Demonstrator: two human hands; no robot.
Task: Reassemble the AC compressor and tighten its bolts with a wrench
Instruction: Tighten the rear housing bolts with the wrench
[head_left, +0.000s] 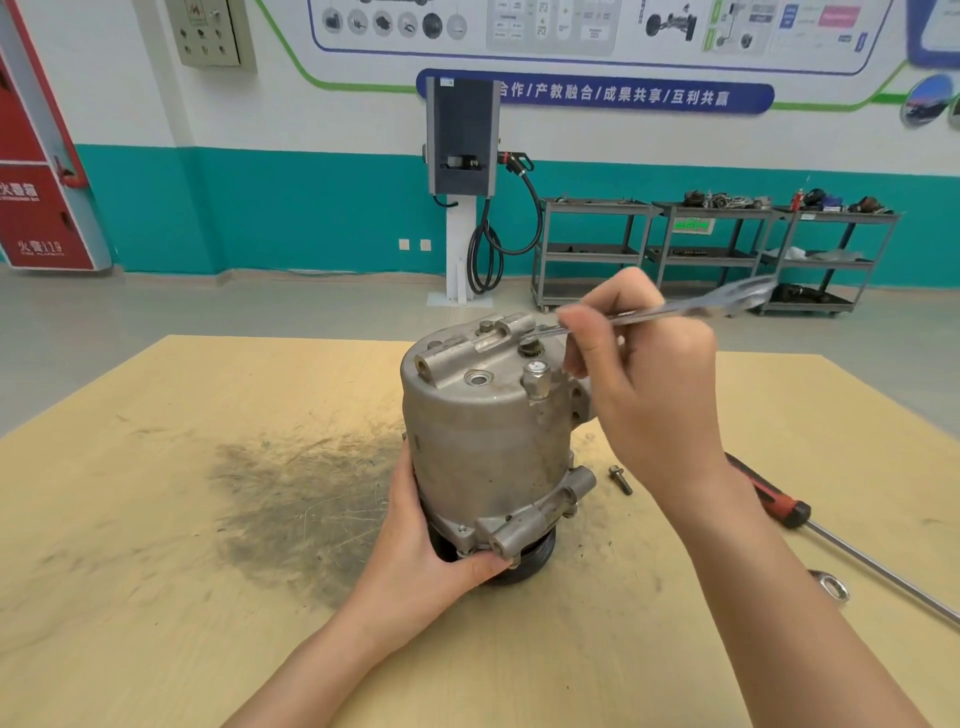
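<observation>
On the wooden table (156, 519) the AC compressor (488, 426) stands upright; my left hand (426, 551) clamps its base, my right hand (639, 374) closed around the wrench (675, 309) seated on a top bolt (530, 347). Tightening is underway, I judge; next, swing steadily, then fit the loose bolt (621, 479).

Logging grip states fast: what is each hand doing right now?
Left hand: closed around the base of the compressor, steadying it.
Right hand: closed on the wrench, whose end sits at the compressor's top.
</observation>
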